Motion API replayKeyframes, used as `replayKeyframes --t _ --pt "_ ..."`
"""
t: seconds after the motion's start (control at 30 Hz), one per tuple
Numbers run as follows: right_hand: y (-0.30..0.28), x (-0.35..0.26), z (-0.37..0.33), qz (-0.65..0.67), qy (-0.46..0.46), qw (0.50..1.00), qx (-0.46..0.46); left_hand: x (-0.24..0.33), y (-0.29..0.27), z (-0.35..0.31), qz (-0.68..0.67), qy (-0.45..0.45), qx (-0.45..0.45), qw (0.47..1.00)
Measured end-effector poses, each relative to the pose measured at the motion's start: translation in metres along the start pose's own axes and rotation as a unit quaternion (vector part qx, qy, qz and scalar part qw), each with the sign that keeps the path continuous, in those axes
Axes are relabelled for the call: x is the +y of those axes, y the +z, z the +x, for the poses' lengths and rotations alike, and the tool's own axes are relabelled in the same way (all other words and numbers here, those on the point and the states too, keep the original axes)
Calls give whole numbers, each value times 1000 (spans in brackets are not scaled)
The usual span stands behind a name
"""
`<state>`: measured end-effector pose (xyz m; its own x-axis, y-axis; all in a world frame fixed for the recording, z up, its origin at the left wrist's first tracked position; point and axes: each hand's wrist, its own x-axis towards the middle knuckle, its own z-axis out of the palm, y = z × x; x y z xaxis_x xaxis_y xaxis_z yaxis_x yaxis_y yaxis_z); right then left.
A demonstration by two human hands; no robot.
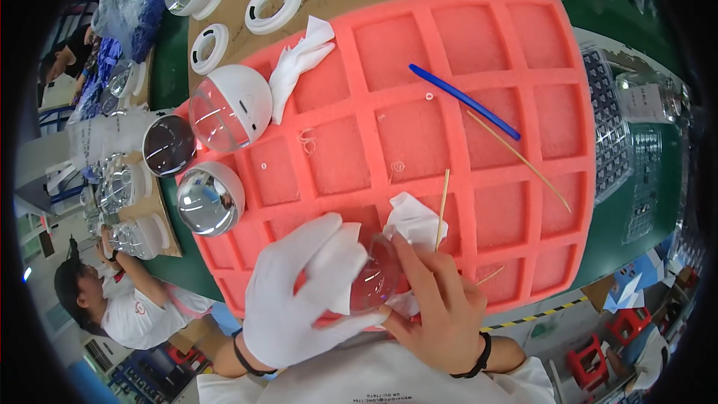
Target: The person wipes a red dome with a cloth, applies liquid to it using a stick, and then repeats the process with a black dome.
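Observation:
Close to my body, a clear dome [376, 275] is held between both hands above a pink foam tray [366, 108]. My left hand [295, 295], in a white glove, curls around the dome's left side with a white wipe [345, 265] against it. The bare fingers of my right hand [443, 307] close on the dome's right edge. Just beyond them lies a crumpled white wipe [416, 218], beside a thin wooden stick [443, 206]. Part of the dome is hidden by my fingers.
A ball-shaped housing with a clear dome [217, 112], a dark dome [170, 146] and a mirrored dome [209, 202] sit at left. A blue rod [464, 101] and another stick [520, 157] cross the tray. White rings [273, 7] lie behind; a person [142, 292] works at left.

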<state>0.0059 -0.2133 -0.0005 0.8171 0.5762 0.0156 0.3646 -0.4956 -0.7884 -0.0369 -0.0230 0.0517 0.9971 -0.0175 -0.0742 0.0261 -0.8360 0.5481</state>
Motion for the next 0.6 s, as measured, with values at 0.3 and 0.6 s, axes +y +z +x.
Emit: replayKeyframes --t 0.3,0.6 --pt "5 7 2 -35 -56 998 22 12 0 -8 33 -49 -15 998" --pt "7 -5 5 -43 -85 995 35 93 -47 57 59 156 -11 986"
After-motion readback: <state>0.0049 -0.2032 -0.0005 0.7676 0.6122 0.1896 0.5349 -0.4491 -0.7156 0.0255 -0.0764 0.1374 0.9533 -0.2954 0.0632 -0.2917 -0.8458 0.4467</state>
